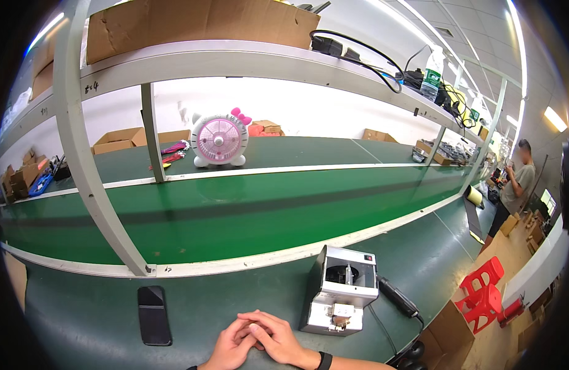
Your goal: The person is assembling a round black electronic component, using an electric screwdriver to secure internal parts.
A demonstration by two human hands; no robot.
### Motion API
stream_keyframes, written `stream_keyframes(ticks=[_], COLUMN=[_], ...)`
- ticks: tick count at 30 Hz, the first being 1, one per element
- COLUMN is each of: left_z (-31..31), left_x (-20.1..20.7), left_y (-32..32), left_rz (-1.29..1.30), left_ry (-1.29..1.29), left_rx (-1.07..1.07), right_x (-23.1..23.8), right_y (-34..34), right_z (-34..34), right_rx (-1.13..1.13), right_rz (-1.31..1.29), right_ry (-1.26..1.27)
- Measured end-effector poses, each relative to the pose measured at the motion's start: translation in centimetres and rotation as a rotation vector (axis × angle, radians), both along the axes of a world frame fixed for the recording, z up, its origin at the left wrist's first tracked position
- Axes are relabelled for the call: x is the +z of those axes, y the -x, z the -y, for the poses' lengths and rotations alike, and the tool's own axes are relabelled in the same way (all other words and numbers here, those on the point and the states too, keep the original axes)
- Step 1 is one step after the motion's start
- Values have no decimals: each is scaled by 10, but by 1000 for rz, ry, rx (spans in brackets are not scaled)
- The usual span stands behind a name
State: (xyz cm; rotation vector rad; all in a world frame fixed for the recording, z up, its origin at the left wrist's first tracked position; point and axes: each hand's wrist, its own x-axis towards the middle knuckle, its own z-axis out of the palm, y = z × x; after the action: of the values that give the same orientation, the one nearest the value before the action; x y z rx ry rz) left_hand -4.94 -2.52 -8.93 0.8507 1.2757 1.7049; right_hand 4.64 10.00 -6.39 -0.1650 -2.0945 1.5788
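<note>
My left hand and my right hand rest together at the near edge of the green worktop. Their fingers are folded loosely over one another, and nothing shows in them. To the left lies a black smartphone, screen up. Right of my hands stands a small silver-and-black bench machine with an open drum-like front, resembling a screw feeder. Beside it lies a black corded hand tool, probably an electric screwdriver. Neither hand touches the phone or the machine.
Beyond a green conveyor belt, a pink-and-white cat-shaped fan stands on the far worktop. Metal posts carry a shelf with a cardboard box and a bottle. Red stools and a person are at right.
</note>
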Motion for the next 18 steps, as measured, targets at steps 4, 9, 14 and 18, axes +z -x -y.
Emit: stream_keyframes(ticks=[4,9,14,18], left_z=[-2,-2,-2,-3], left_x=[-2,4,-5,0], left_y=[2,0,3,0], left_rz=[-35,-69,-87,-99], left_ry=[7,15,11,7], left_rx=[6,2,4,11], right_x=[-1,1,-2,-1], right_y=[1,-1,0,-2], right_z=[-1,-2,-1,-2], right_rx=[-11,-7,-6,-6], right_rz=[-13,-37,-21,-22], right_ry=[-35,-46,-41,-48])
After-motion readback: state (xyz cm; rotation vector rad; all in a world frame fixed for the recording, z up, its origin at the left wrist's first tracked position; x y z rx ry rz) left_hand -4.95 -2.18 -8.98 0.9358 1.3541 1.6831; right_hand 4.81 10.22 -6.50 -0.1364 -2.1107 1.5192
